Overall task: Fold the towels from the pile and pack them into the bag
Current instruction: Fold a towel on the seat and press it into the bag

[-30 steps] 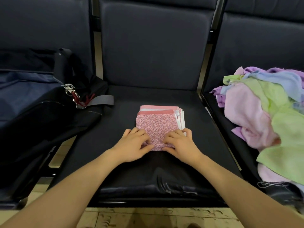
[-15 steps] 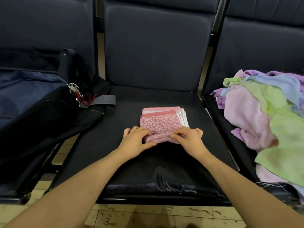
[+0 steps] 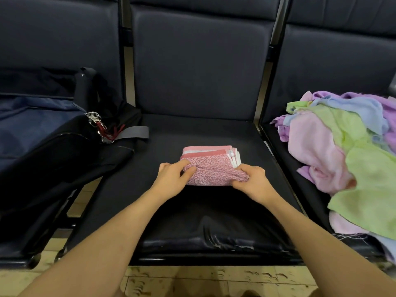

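Left seat: bag (image 3: 42, 133), dark, lying on its side, mouth and contents not discernible; metal clip (image 3: 95, 120) and red cord at its near corner, grey strap (image 3: 134, 132) trailing toward the middle seat (image 3: 214, 211). Middle seat: towel (image 3: 211, 166), pink speckled, folded into a thick wad, held at its near edge; left hand (image 3: 173, 179) pinching the left corner, thumb on top; right hand (image 3: 251, 182) gripping the right corner, fingers curled around the fold. Layered white-and-pink edges fanned out at the far right of the wad. Risk, judged: layers sliding apart or the fold springing open on lifting, owing to grip at the near edge only; snagging on clip or strap during transfer to the bag. Right seat: pile (image 3: 347, 159) of unfolded cloths, pink, green, lilac, blue, loosely heaped, overhanging the front edge; slippage to the floor possible
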Available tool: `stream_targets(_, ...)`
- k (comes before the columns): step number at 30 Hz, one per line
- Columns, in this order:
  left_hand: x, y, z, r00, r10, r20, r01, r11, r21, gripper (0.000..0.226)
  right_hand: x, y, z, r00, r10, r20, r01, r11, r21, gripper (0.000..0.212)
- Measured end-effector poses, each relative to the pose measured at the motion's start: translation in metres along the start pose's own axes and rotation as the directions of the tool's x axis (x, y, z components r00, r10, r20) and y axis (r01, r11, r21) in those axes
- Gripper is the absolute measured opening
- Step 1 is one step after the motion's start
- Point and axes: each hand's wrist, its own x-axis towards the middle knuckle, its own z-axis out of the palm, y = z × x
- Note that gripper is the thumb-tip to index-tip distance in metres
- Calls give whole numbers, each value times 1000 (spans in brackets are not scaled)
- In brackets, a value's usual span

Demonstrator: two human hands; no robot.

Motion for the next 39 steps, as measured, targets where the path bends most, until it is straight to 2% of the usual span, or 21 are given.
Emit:
stream_targets(2,3,2,-1,1000,-23,-10,23,999,-46,28,-2,-5,0,996,54,-73,-39,981,191,23)
stream_targets(4,6,8,0,995,-88,-54,87,996,-26,26,-1,-12,2,985,87,-146,-53,974,221,25)
stream_targets(7,13,18,5,973,-173,-154,180,983,34,30,8,-18,11,977,73,-202,-65,997,45,14)
stream_targets(10,22,27,9,937,-256,-239,260,966,-13,31,16,-21,19,961,112,-251,-137,987,-85,25)
stream_targets(13,26,30,14,944,-262,-198,258,965,-47,41,19,-16,27,948,133,-291,-189,966,-174,26)
stream_targets(15,25,27,17,960,-223,-170,229,973,21,50,23,-13,31,939,161,-303,-228,953,-200,28)
stream_targets(17,27,22,21,955,-211,-206,226,973,53,49,26,-11,34,933,154,-325,-241,939,-245,30)
stream_targets(20,33,18,30,937,-230,-264,276,949,153,43,31,-5,36,919,149,-366,-286,891,-353,39)
stream_targets(24,40,11,39,918,-303,-257,380,860,341,60,34,2,36,905,238,-352,-384,811,-441,61)
stream_targets(28,40,6,43,954,-216,-209,291,839,460,54,35,4,36,928,248,-279,-367,742,-561,68)
stream_targets(33,36,10,42,953,-236,-191,300,826,476,46,35,-2,37,923,310,-227,-384,777,-499,61)
stream_targets(39,27,15,35,950,-222,-218,298,852,430,41,22,-9,40,932,250,-262,-327,892,-312,34)
